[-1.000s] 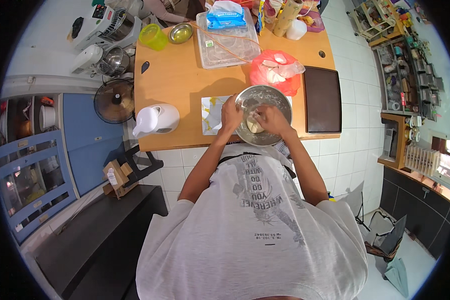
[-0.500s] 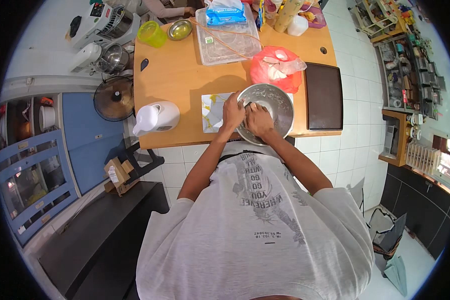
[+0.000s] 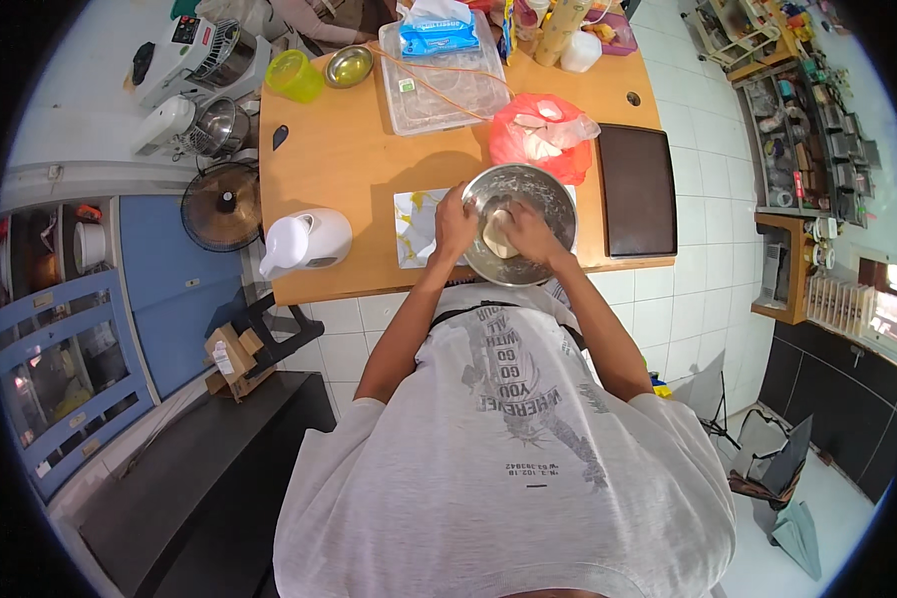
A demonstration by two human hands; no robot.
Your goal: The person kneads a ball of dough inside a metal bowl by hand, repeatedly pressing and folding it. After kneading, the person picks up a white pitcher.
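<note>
Rounded, cream-coloured dough lump point(image 3: 495, 239) inside round silver metal bowl point(image 3: 560, 202)
Left grip point(image 3: 455, 222): clamped on bowl's left rim. Right grip point(image 3: 529, 233): at dough; closure indeterminable.

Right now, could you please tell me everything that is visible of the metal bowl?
The metal bowl is round and silvery, its open mouth facing the camera. Pale residue marks the inner wall. It is at the near edge of the table, seemingly overhanging it. The left hand holds its left rim; the right hand is inside, on pale dough.

Right fingers point(image 3: 517, 215) on dough point(image 3: 495, 237) in bowl point(image 3: 558, 221)
</note>
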